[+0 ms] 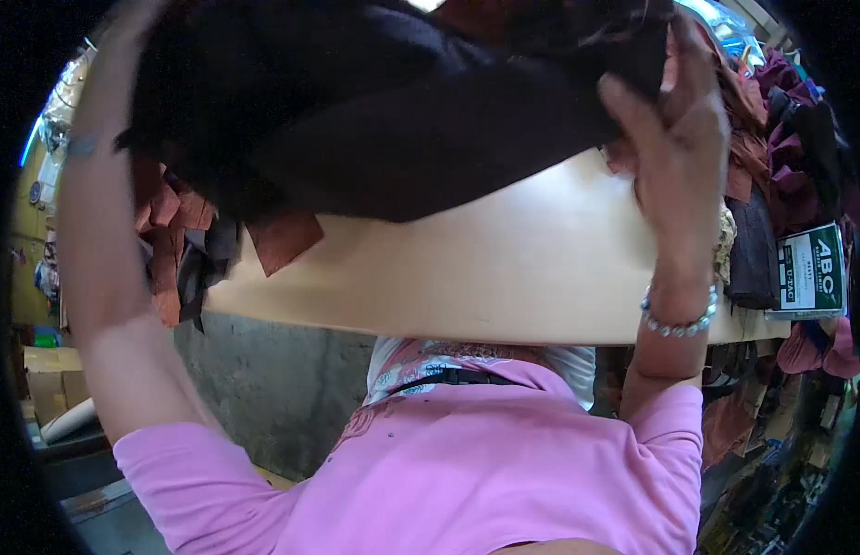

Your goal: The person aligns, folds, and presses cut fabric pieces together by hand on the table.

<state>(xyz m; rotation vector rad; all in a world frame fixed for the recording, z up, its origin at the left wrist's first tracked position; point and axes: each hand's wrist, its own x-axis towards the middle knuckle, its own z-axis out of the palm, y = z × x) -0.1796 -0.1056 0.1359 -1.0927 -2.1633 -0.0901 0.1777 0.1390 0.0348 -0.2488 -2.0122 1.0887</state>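
Observation:
A large dark brown, leather-like sheet [430,129] is held up in front of me, above the table, and fills the upper part of the head view. At its right edge, my right hand [675,139] grips it, thumb on the near face and the other fingers partly blurred. My left arm rises along the left side to the top edge of the view, where my left hand is out of sight. Below the sheet's left part lie several reddish-brown scraps [284,242] and dark strips.
The pale table [430,287] curves close to my waist. On its right stand a green and white box marked ABC [812,271], a dark roll [753,254], and a pile of maroon and brown pieces [789,176]. Cardboard [55,384] is at the far left.

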